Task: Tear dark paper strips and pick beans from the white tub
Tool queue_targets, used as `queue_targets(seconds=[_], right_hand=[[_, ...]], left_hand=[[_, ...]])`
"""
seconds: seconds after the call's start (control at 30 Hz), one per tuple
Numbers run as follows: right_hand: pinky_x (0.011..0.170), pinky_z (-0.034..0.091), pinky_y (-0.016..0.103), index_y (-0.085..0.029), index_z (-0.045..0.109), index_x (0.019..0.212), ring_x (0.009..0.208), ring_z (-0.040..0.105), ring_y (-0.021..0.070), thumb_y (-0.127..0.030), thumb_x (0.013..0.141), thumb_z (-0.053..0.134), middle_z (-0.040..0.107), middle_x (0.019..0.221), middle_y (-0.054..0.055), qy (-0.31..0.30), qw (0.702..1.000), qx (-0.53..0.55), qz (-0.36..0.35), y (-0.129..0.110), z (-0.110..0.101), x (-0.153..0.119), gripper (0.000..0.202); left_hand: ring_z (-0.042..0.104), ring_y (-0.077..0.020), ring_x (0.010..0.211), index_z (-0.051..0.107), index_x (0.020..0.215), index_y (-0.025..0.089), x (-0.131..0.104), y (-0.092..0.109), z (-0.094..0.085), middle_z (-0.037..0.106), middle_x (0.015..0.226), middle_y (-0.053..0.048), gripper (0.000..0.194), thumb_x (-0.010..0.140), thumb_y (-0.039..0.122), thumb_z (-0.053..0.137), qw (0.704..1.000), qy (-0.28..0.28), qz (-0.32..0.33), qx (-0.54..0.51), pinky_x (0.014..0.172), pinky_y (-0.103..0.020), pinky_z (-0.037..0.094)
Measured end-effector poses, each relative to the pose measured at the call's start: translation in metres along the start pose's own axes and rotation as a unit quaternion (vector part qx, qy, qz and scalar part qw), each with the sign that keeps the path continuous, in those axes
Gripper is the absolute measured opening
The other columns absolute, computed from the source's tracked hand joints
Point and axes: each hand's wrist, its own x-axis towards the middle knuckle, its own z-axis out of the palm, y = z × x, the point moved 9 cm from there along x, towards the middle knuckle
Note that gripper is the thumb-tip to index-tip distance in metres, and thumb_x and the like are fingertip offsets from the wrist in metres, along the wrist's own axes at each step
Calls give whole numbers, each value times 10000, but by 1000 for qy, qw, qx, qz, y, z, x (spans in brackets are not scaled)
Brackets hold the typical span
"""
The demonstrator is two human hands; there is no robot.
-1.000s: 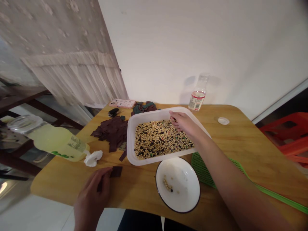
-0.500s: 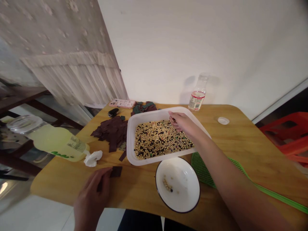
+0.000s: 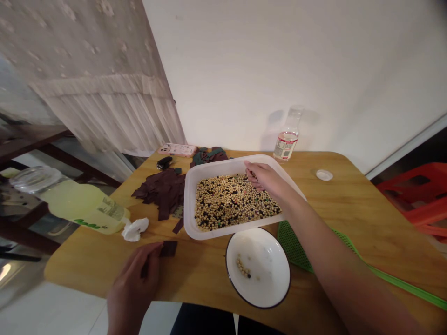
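Observation:
My left hand [image 3: 135, 279] rests near the table's front left, thumb and fingers pinched on a flat dark brown square piece [image 3: 169, 248]. Over the back right part of a white plastic tub [image 3: 199, 235] is my right hand [image 3: 262, 177], its fingers curled together; what they hold, if anything, I cannot make out. Small round beads [image 3: 226, 200], mostly cream with black and a few coloured ones, cover the tub's bottom. In front of the tub, a white bowl with a dark rim [image 3: 267, 284] holds a short curved row of beads [image 3: 242, 267].
A heap of dark brown strips [image 3: 162, 188] lies left of the tub, green pieces [image 3: 209, 156] behind. Around are a phone [image 3: 178, 149], a large bottle of yellow liquid [image 3: 85, 204], crumpled tissue [image 3: 134, 230], a clear bottle [image 3: 287, 142], a lid [image 3: 324, 175] and a green fly swatter [image 3: 295, 246].

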Motion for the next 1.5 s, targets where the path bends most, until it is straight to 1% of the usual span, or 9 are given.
queue_targets(seconds=[0.23, 0.4, 0.57, 0.73, 0.87, 1.07, 1.23, 1.4, 1.5], right_hand=[[360, 146, 179, -196, 382, 577, 346, 222, 44, -364, 891, 465, 304, 443, -84, 0, 1000, 7, -4, -1, 1, -1, 365], [352, 149, 182, -198, 378, 575, 341, 219, 46, -344, 900, 442, 305, 435, -84, 0, 1000, 9, -5, -2, 1, -3, 362], [354, 151, 182, -199, 377, 576, 341, 226, 46, -351, 894, 458, 312, 437, -84, -4, 1000, 9, -7, -1, 1, -2, 362], [355, 155, 184, -197, 378, 567, 342, 225, 47, -344, 903, 442, 305, 433, -82, -9, 1000, 9, -11, -2, 2, -2, 373], [358, 151, 185, -196, 389, 571, 346, 230, 47, -360, 894, 464, 313, 440, -82, -12, 1000, 7, -14, -2, 3, -2, 370], [358, 159, 193, -195, 397, 563, 352, 245, 52, -357, 885, 476, 333, 449, -73, -13, 1000, 5, -21, -3, 3, -2, 369], [360, 164, 186, -190, 404, 572, 358, 257, 48, -353, 883, 470, 337, 455, -74, -9, 1000, 3, -23, -3, 2, -1, 357], [364, 166, 182, -189, 408, 581, 359, 258, 46, -358, 877, 472, 336, 453, -79, -7, 1000, 0, -25, -2, 2, -1, 347], [365, 170, 183, -190, 412, 585, 360, 260, 48, -362, 873, 477, 344, 453, -78, -5, 1000, -2, -26, -2, 1, -1, 341]], left_hand=[[654, -180, 831, 637, 919, 233, 0, -1, 0, 698, 930, -21, 223, 876, 328, 439, 1000, -4, -11, 16, 722, -261, 480], [654, -182, 839, 635, 928, 228, -1, -1, 1, 695, 937, -32, 224, 876, 333, 443, 1000, 1, 5, 4, 750, -268, 479], [652, -175, 834, 637, 931, 229, -1, 0, 0, 693, 935, -24, 202, 870, 304, 459, 1000, 0, 10, 4, 727, -253, 474], [649, -176, 843, 638, 931, 220, -1, 0, 0, 692, 926, -27, 214, 874, 311, 453, 1000, 1, 15, 6, 771, -259, 475], [652, -169, 836, 640, 921, 229, -1, -2, 0, 693, 916, -14, 207, 873, 313, 457, 1000, 10, 24, 16, 754, -250, 477], [653, -166, 820, 644, 915, 228, -1, -3, 1, 695, 912, -14, 220, 874, 337, 458, 1000, 12, 20, 2, 727, -246, 476], [651, -170, 822, 646, 915, 216, -1, -4, 2, 696, 927, -27, 236, 878, 337, 446, 1000, 1, 0, 6, 710, -244, 473], [653, -152, 801, 651, 912, 228, -1, -3, 0, 697, 906, -6, 213, 870, 329, 469, 999, 16, 26, 9, 719, -220, 475], [651, -149, 809, 647, 921, 227, -1, -3, 1, 695, 906, -5, 198, 869, 309, 474, 999, 13, 38, 6, 726, -216, 474]])
